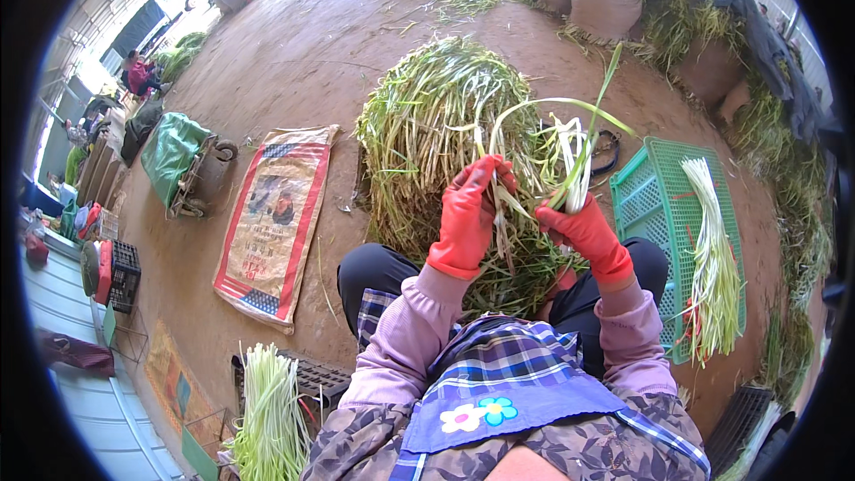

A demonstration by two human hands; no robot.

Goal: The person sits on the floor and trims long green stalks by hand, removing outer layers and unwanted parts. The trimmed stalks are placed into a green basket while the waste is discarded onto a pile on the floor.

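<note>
Both my hands wear red rubber gloves. My left hand (467, 214) pinches one or a few pale stalks (495, 137), with dry, wilted strips dangling below the fingers. My right hand (586, 235) is closed around a small bunch of white-stemmed leafy stalks (573, 150), one green blade rising past it. Just beyond my hands, between and ahead of my knees, stands a big heap of untrimmed leafy stalks (441, 127). Some loose green leaves (514, 287) lie low between my legs, partly hidden by my arms.
At right, a bundle of cleaned stalks (711, 260) lies on an upturned green plastic crate (631, 194). Another pale bundle (267, 407) rests by a black crate (314, 377) at lower left. A printed sack (277, 220) and a green-covered cart (175, 153) are further left. A person (139, 75) sits far off.
</note>
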